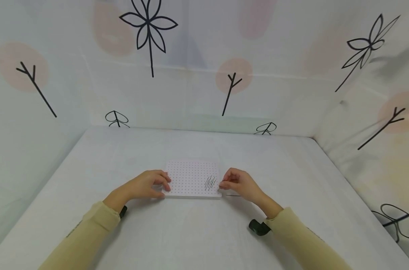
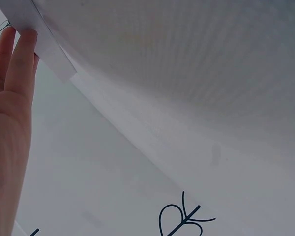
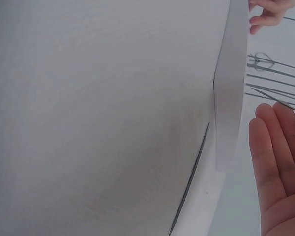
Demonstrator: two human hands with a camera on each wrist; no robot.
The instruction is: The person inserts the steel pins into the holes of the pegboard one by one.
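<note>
A white board (image 1: 187,176) with a grid of small holes lies flat in front of me. Several thin dark rods (image 1: 209,183) stand slanting from its right part. My left hand (image 1: 149,184) rests at the board's left side, some fingertips over the edge, the thumb by the near corner. In the left wrist view, two fingers (image 2: 22,59) touch the board's side wall. By the right edge, my right hand (image 1: 239,183) pinches a thin dark rod (image 3: 276,100), its tip close to the standing ones in the right wrist view. Part of that rod is hidden by the fingers.
Another thin dark rod (image 1: 232,195) lies on the white table (image 1: 191,232), just right of the board and below my right hand. Pale cloth (image 1: 191,93) printed with plant drawings hangs behind the table and along both sides.
</note>
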